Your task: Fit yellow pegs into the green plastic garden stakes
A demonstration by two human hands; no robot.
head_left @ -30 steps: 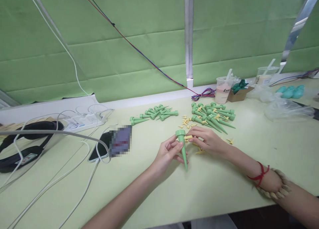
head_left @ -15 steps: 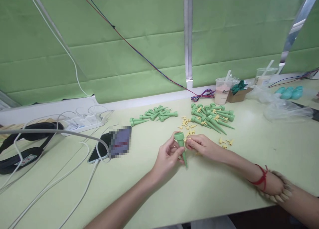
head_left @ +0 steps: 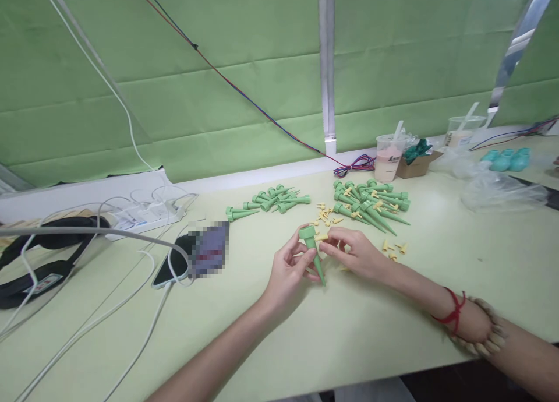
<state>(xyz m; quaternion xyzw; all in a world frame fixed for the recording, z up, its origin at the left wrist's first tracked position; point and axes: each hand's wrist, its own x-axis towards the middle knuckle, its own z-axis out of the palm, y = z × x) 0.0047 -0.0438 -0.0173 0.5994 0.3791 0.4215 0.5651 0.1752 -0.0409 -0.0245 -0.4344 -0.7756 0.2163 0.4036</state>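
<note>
My left hand [head_left: 289, 269] is closed around a green plastic watering spike [head_left: 309, 234], its wide capped end up and its point slanting down toward the table. From the side of the spike, just below the cap, a small yellow valve [head_left: 322, 237] sticks out to the right. Thumb and forefinger of my right hand [head_left: 353, 251] are apart beside the valve, with nothing visibly gripped between them. Loose yellow valves [head_left: 324, 213] lie just beyond my hands, and a few more [head_left: 400, 249] sit to the right of them.
Green spikes with yellow valves form a pile [head_left: 371, 204] at the back right; plain green spikes [head_left: 273, 199] lie further left. A phone [head_left: 172, 262], cables, a power strip [head_left: 144, 218] and a black strap [head_left: 48, 279] occupy the left. Drink cups [head_left: 388, 160] and a small box [head_left: 414, 166] stand behind.
My right fingers have opened and come off the yellow valve, which now shows on the spike. The left hand with the spike has shifted slightly up and left.
</note>
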